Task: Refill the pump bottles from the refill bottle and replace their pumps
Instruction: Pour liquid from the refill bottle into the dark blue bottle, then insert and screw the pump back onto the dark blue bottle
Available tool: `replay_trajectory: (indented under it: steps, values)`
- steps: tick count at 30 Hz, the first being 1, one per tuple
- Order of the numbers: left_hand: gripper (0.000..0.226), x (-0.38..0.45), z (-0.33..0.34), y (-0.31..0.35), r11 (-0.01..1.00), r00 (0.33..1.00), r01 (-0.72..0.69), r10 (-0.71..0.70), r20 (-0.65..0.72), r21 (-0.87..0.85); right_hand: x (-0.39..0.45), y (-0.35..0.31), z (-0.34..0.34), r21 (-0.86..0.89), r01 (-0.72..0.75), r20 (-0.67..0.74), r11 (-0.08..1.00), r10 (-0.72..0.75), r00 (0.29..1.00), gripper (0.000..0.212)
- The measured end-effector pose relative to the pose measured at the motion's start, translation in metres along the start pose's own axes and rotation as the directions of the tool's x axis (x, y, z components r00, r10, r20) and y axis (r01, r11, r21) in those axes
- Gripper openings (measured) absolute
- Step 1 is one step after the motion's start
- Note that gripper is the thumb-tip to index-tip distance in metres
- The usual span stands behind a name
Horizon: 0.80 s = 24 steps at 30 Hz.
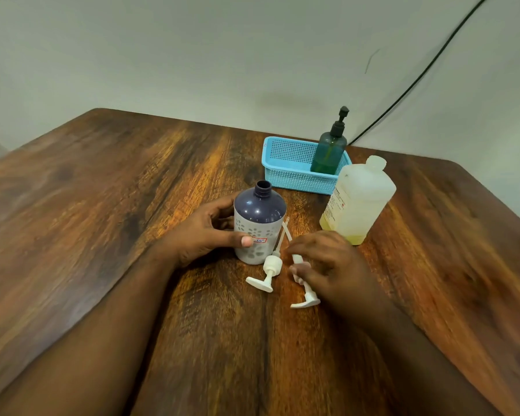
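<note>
A dark blue and white pump bottle (259, 219) stands upright with its neck open, and my left hand (206, 232) grips its side. Two white pumps lie flat on the table in front of it. The left pump (269, 270) lies free. My right hand (327, 261) rests over the right pump (303, 292), fingers closing around its collar while its head sticks out below. The translucent refill bottle (357, 202) stands capped to the right, with a little yellow liquid at its bottom. A green pump bottle (329, 150) with a dark pump stands in the blue basket (285, 166).
The wooden table (132, 190) spreads wide to the left and front. A black cable (418, 76) runs down the wall behind the basket. The table's right edge lies beyond the refill bottle.
</note>
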<state>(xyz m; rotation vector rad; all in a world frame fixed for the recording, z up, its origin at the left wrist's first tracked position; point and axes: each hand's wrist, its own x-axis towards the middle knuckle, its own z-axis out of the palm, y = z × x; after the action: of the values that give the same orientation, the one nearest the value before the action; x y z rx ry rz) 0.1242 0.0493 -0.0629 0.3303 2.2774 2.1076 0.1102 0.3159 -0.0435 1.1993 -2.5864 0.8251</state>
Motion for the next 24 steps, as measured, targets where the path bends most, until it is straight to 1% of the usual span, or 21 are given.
replay_trajectory:
  steps: [1, 3, 5, 8, 10, 13, 15, 17, 20, 22, 24]
  values:
    - [0.075, 0.000, 0.000, 0.000, 1.000, 1.000, -0.001, 0.001, -0.001, 0.007, 0.004, -0.003, 0.002, -0.064, 0.064, 0.083, 0.996, -0.059, 0.995, 0.029]
    - [0.075, -0.001, 0.000, -0.001, 1.000, 1.000, -0.001, 0.001, 0.001, 0.014, 0.009, -0.008, 0.007, -0.194, 0.216, 0.198, 0.957, -0.177, 0.964, 0.031]
    - [0.074, -0.001, -0.001, -0.001, 1.000, 1.000, 0.007, -0.007, -0.003, 0.020, 0.011, -0.011, 0.011, -0.295, 0.334, 0.263, 0.895, -0.261, 0.929, 0.032]
    - [0.074, -0.001, -0.001, -0.002, 1.000, 1.000, 0.007, -0.007, -0.002, 0.019, 0.015, -0.014, 0.016, -0.390, 0.425, 0.317, 0.817, -0.314, 0.895, 0.038]
    - [0.073, -0.001, -0.001, -0.003, 1.000, 1.000, 0.005, -0.005, 0.004, 0.010, 0.018, -0.015, 0.015, -0.413, 0.445, 0.332, 0.794, -0.324, 0.886, 0.038]
    - [0.073, -0.001, -0.002, -0.003, 1.000, 1.000, 0.011, -0.011, -0.001, 0.014, 0.020, -0.014, 0.013, -0.421, 0.458, 0.300, 0.783, -0.357, 0.885, 0.030]
    - [0.074, -0.001, -0.002, -0.002, 1.000, 1.000, 0.012, -0.012, 0.002, 0.008, 0.019, -0.012, 0.012, -0.399, 0.473, 0.271, 0.785, -0.392, 0.879, 0.024]
    - [0.075, 0.000, -0.002, -0.002, 1.000, 1.000, 0.012, -0.012, 0.004, 0.004, 0.019, -0.010, 0.012, -0.376, 0.475, 0.261, 0.796, -0.402, 0.878, 0.024]
    - [0.078, 0.000, -0.001, -0.002, 1.000, 1.000, 0.011, -0.011, 0.006, 0.004, 0.020, -0.011, 0.015, -0.388, 0.475, 0.299, 0.790, -0.380, 0.875, 0.031]
    - [0.078, -0.001, -0.001, -0.002, 1.000, 1.000, 0.009, -0.009, 0.013, 0.005, 0.022, -0.013, 0.016, -0.402, 0.482, 0.332, 0.779, -0.367, 0.869, 0.029]
    - [0.078, -0.001, -0.001, -0.002, 1.000, 1.000, 0.010, -0.010, 0.017, 0.003, 0.022, -0.016, 0.013, -0.379, 0.477, 0.323, 0.793, -0.370, 0.871, 0.025]
